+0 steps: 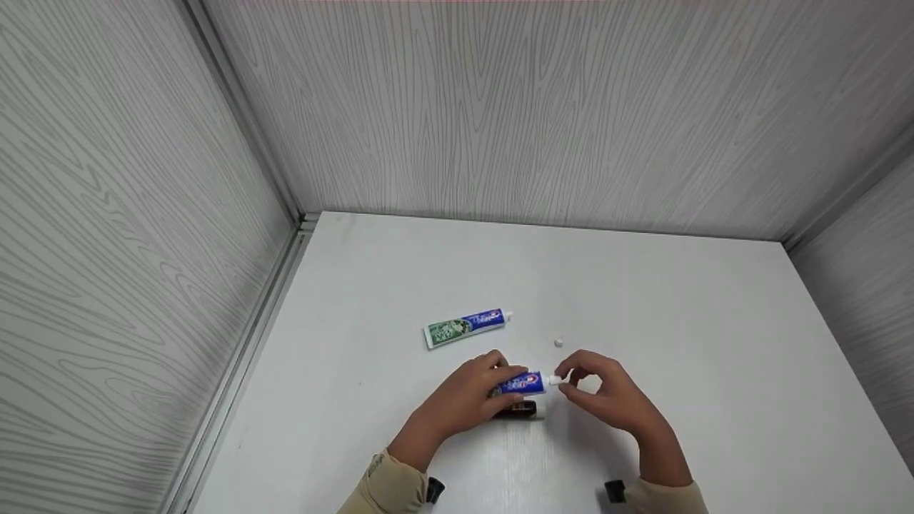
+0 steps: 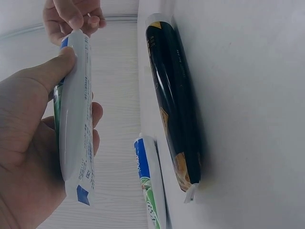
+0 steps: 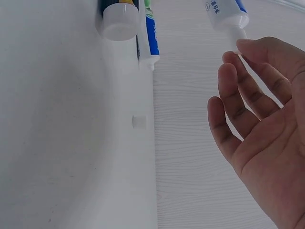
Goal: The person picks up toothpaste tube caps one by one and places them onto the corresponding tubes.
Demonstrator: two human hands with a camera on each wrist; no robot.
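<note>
My left hand [image 1: 464, 396] holds a blue, green and white toothpaste tube [image 1: 525, 383] above the table, its white end toward the right. In the left wrist view the thumb lies along the tube [image 2: 76, 114]. Thumb and forefinger of my right hand [image 1: 618, 396] pinch the small white toothpaste cap [image 3: 236, 37] at the tube's tip; the other fingers are loosely bent. Below the held tube lies a black toothpaste tube [image 2: 171, 95] with a white cap [image 3: 120, 23], partly hidden by my left hand in the head view.
A second blue and green toothpaste tube [image 1: 465, 328] lies farther back on the white table [image 1: 678, 307], its narrow white nozzle showing. A small loose white cap [image 1: 559, 343] sits to its right. Wood-grained panels [image 1: 500, 107] stand behind and at both sides.
</note>
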